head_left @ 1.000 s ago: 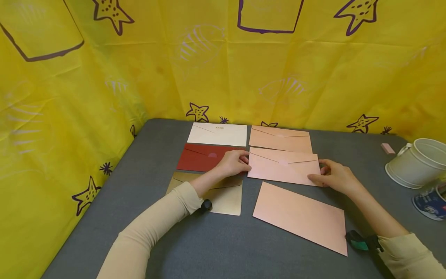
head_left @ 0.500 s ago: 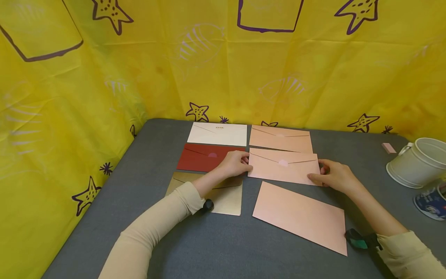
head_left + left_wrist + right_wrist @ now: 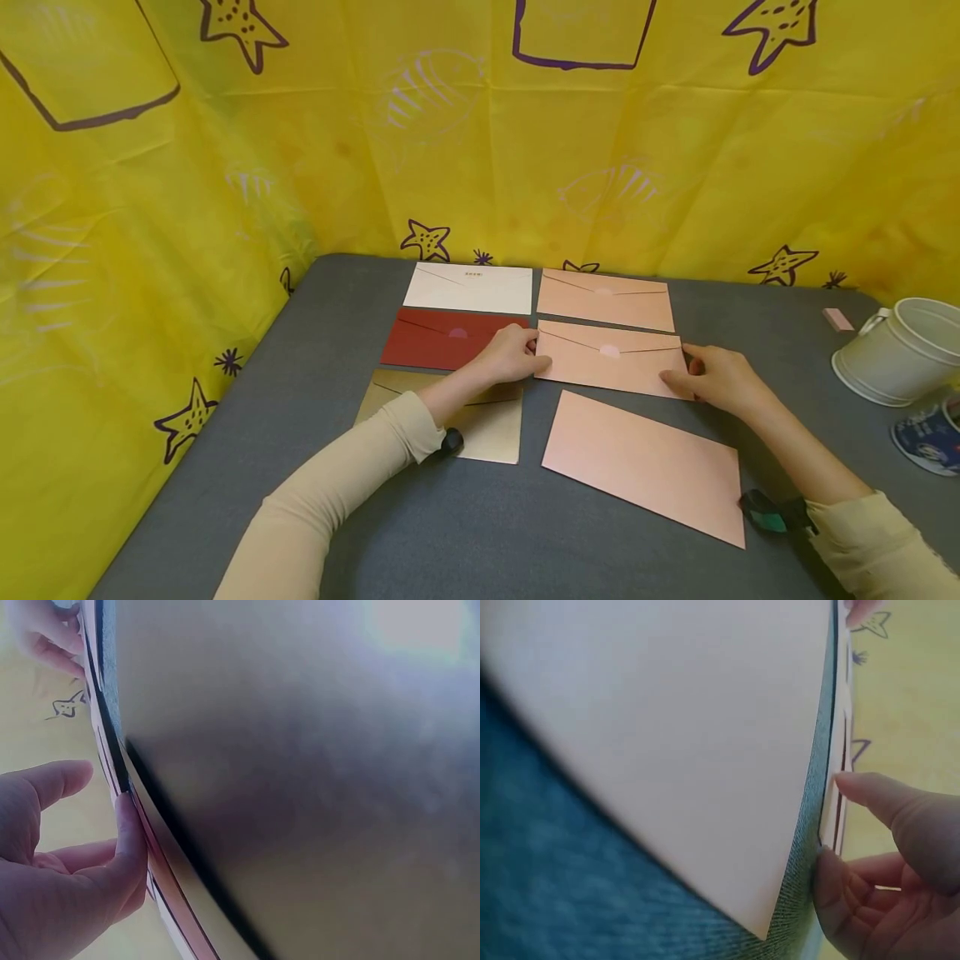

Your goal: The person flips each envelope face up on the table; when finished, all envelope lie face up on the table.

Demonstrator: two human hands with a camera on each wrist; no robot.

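In the head view a pale pink envelope point(image 3: 600, 367) with a round light seal lies flap side up between both hands. My left hand point(image 3: 510, 354) holds its left end, thumb over the lower left corner and fingers curled at the edge. At the right end my right hand point(image 3: 712, 379) grips it, thumb on the face and index finger at the upper corner. A peach envelope point(image 3: 603, 304) lies just behind. Closer to me, a plain pink envelope point(image 3: 645, 467) lies at a slant. Both wrist views show the hands beside the envelopes' edges.
Left of these lie a white envelope point(image 3: 468, 292), a red envelope point(image 3: 423, 337) and a gold envelope point(image 3: 487, 433), the last partly under the left forearm. At the right stand a white metal pot point(image 3: 896, 354), a blue tin point(image 3: 930, 437) and a small pink block point(image 3: 837, 319).
The held pink envelope has shifted slightly toward me, and the gap behind it is a little wider. My left thumb reaches slightly farther over its corner. The other envelopes stay put.
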